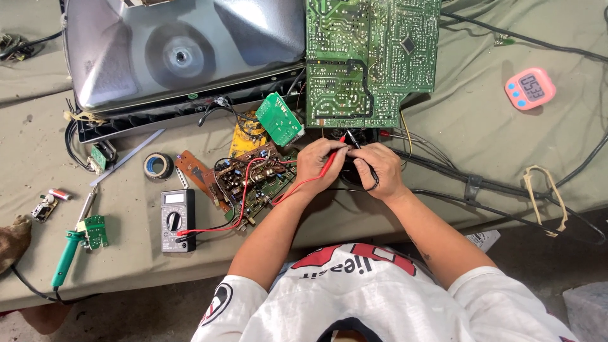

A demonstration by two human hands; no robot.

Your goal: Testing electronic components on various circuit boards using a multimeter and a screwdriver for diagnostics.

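The left hand (320, 161) pinches the red probe (330, 159) between thumb and fingertips, fingers pressed together around its shaft. The probe's long axis runs from lower left to upper right, tip toward the lower edge of the large green circuit board (370, 60). The right hand (379, 170) sits just beside the left, knuckles almost touching, fingers closed on the black probe (354, 142), whose tip also points up toward the same board edge. Both tips converge on a dark component between the hands; the exact contact point is hidden by the fingers. Neither hand is clearly nearer to it.

The red lead (253, 212) trails left from the left hand to the multimeter (177, 220), which lies flat on the cloth-covered table (494, 126). Between meter and hands lies a brown component board (253, 180), tilted. Further left lie a green-handled soldering iron (66, 256) and a roll of tape (157, 166).

Beyond the hands, a small green board (278, 118) stands tilted beside the large board. A picture tube (180, 54) lies face down at the far left. A pink timer (530, 88) sits well apart at the far right. No containers are visible.
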